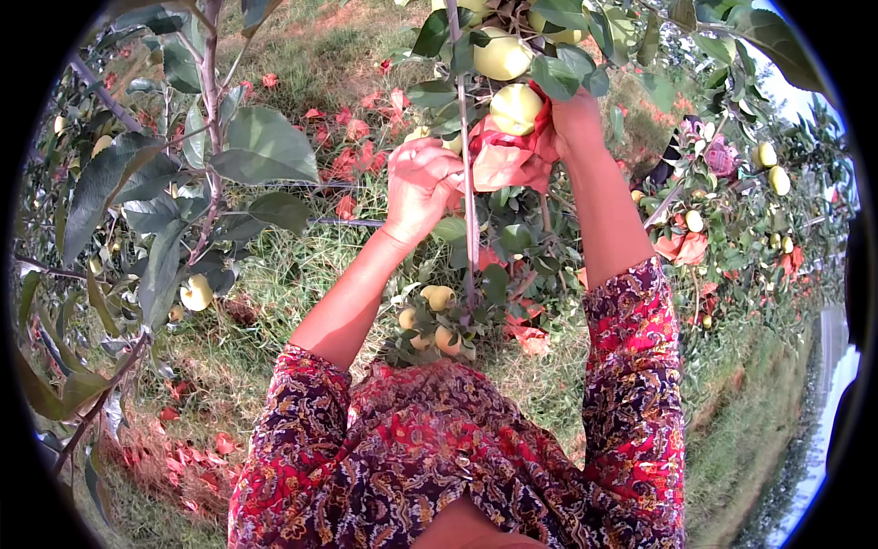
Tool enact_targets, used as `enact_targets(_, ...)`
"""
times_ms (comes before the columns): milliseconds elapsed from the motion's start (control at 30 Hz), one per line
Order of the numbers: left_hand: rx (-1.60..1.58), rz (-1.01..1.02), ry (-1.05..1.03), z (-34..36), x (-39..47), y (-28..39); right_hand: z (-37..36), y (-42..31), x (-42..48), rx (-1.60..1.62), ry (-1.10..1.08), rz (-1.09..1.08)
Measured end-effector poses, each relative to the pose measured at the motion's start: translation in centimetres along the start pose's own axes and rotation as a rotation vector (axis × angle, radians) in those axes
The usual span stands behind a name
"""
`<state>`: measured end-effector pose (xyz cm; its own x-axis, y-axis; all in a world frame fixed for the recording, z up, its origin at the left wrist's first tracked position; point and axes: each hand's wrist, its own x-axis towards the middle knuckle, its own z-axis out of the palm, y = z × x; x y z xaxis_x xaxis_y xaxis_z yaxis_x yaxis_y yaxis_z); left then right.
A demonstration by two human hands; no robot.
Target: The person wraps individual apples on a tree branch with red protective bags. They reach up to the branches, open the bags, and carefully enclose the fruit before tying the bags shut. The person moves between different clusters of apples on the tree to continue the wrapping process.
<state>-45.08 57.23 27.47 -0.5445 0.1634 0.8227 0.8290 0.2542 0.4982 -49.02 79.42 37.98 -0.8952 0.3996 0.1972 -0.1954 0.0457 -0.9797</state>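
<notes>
A red paper fruit bag [511, 163] hangs torn and spread below and to the right of a pale yellow-green apple [515, 110]. My right hand [578, 123] grips the bag's right side, close against the apple; its fingertips are partly hidden by the bag and leaves. My left hand [423, 184] is raised left of a thin upright branch [469, 171], fingers curled; whether they hold anything is not clear. Another pale apple [503, 55] hangs just above, among green leaves.
A leafy branch [214, 123] stands close on the left. Below my hands hangs a cluster of apples [442, 298]. Red paper scraps [353, 161] lie on the grass. At the right are more apples [779, 180] and part of a person in dark clothing [664, 165].
</notes>
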Motion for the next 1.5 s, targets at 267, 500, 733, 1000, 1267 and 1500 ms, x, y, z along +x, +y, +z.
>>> enact_targets(267, -0.447, -0.956, -0.871, -11.9, 0.6, -6.8, -5.3, -2.8, -6.2, -0.219, 0.081, 0.193)
enact_targets(500, -0.035, -0.572, 0.313, -18.9, 5.4, -14.6, -5.9, 1.1, -8.0, -0.42, -0.022, 0.038)
enact_targets(733, 0.347, 0.364, -0.195, -6.8, 4.9, 7.7, -2.4, -0.1, -8.0, -0.057, -0.288, 0.318)
enact_targets(1000, 0.268, 0.055, -0.266, -6.0, 6.8, 8.0, -10.4, -0.2, -12.8, 0.08, -0.517, 0.346)
enact_targets(1267, 0.32, 0.026, -0.383, -4.9, 8.4, 10.6, -35.4, 7.3, -30.2, -1.006, -0.929, 0.77)
enact_targets(1500, 0.387, 0.19, -0.598, 0.7, 12.1, 9.8, -29.9, 3.6, -32.8, -1.134, -0.784, 0.637)
